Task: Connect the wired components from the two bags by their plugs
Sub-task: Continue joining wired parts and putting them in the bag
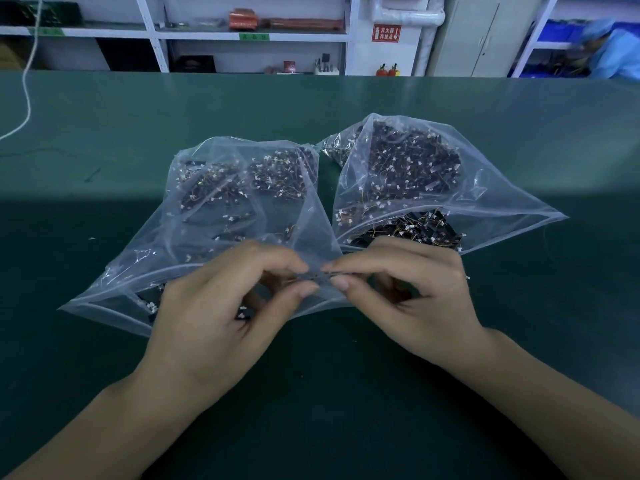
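Two clear plastic bags lie open on the green table. The left bag [207, 216] and the right bag [485, 181] each hold several small black components with thin wires and white plugs. In front of the bags my left hand [221, 306] and my right hand [408, 292] meet fingertip to fingertip. Each pinches a small dark wired piece [317, 276] between thumb and forefinger, and the two ends touch in the middle. The pieces are mostly hidden by my fingers. My left hand lies over the left bag's mouth.
The green table [104, 341] stretches wide around the bags. A white cord [26, 95] hangs at the far left. Shelves [249, 32] stand behind the table. A person in blue clothing [613, 50] is at the back right.
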Motion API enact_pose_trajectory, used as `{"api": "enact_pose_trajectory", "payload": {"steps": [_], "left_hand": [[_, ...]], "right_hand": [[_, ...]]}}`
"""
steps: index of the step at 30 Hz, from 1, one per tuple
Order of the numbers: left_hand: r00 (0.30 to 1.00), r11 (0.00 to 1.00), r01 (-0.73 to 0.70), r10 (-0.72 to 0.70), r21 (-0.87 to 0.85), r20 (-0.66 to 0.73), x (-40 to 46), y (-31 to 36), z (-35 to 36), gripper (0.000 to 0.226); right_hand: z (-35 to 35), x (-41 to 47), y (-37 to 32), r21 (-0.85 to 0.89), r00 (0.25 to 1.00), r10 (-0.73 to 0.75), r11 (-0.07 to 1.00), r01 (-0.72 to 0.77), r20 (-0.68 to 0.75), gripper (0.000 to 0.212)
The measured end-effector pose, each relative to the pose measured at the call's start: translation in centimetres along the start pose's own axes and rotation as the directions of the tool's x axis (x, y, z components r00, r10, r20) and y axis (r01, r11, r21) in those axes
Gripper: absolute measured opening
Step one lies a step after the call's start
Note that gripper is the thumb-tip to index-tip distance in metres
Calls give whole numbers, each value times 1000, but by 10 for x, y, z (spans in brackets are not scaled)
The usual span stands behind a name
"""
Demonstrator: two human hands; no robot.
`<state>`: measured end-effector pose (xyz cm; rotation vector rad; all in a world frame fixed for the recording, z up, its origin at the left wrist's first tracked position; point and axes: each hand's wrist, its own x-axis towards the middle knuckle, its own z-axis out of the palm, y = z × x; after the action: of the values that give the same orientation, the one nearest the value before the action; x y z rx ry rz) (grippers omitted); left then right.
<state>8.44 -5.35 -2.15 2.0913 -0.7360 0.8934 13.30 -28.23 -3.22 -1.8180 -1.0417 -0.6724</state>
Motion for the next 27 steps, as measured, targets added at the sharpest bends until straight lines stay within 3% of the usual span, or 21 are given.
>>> {"api": "enact_pose_trajectory", "payload": {"steps": [10, 27], "left_hand": [[1000, 1000, 19, -19, -8, 18, -1, -3, -1, 2], [998, 999, 43, -43, -2, 38, 0, 0, -1, 12]], "right_hand": [[4, -1, -1, 56, 998, 47, 997, -44, -45, 8], [5, -2, -1, 43, 995, 99, 994, -99, -13, 6]]}}
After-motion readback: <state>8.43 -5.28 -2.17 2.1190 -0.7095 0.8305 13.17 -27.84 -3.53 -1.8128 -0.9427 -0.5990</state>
